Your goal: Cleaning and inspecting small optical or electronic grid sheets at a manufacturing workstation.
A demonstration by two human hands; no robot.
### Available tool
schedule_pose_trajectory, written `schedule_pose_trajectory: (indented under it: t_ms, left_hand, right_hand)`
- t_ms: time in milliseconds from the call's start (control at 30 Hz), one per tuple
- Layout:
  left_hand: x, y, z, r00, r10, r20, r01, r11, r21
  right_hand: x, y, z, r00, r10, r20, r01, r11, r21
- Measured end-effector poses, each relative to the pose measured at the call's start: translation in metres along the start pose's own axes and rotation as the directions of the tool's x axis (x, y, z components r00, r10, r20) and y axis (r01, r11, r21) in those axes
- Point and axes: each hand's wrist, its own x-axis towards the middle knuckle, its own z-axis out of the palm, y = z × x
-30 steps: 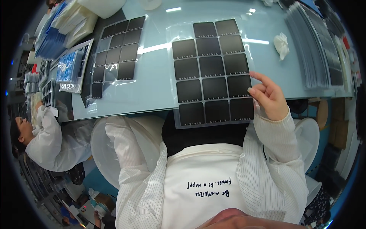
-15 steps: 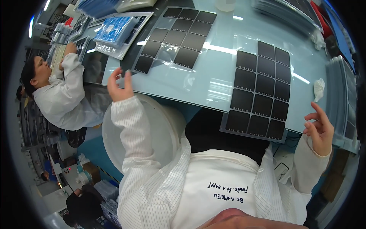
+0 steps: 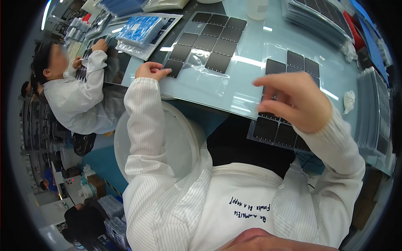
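Left hand: the left hand, upper left of centre, rests at the near edge of the pale blue glass tabletop; its fingers are curled narrow, the fingertips pinching the corner of the nearest dark square on the left sheet.
Left sheet: a clear plastic sheet carrying rows of dark grey square tiles lies flat in the upper centre, slanting up to the right; loose clear film wrinkles over its middle.
Right hand: the right hand is lifted above the table at centre right, blurred, fingers loosely spread and bent; whether it holds anything cannot be told.
Right sheet: a second clear sheet of dark grey square tiles lies under and behind that hand, its lower edge overhanging the table rim towards the person's chest.
Sleeves: both forearms wear a white pin-striped coat.
Upper right: stacks of similar sheets lie along the far edge; a crumpled white wipe lies at the right.
Upper left: a co-worker in a white coat bends over the same table beside a tray of blue packets.
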Motion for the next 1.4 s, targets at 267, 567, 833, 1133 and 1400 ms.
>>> schedule_pose_trajectory:
  t_ms: [267, 567, 833, 1133, 1400]
  left_hand:
    - [-0.007, -0.001, -0.003, 0.981, 0.168, 0.101, -0.182, 0.972, 0.148]
    - [-0.054, 0.039, 0.011, 0.832, 0.541, 0.126, -0.215, 0.524, -0.824]
    - [-0.043, 0.055, 0.04, 0.825, 0.565, 0.025, -0.108, 0.201, -0.974]
    - [-0.042, 0.067, 0.053, 0.803, 0.593, -0.069, -0.115, 0.04, -0.992]
    - [-0.033, 0.069, 0.05, 0.776, 0.631, -0.007, -0.036, 0.033, -0.999]
  right_hand:
    - [0.098, 0.002, 0.071, 0.992, -0.015, 0.124, 0.034, 0.987, -0.155]
    - [0.129, 0.012, 0.095, 0.95, -0.215, -0.226, 0.2, 0.976, -0.091]
    - [0.114, 0.0, 0.08, 0.987, 0.01, -0.159, 0.037, 0.958, 0.285]
    - [0.114, 0.005, 0.092, 0.941, 0.196, -0.276, 0.066, 0.694, 0.717]
    - [0.114, 0.01, 0.096, 0.864, 0.246, -0.44, 0.158, 0.696, 0.7]
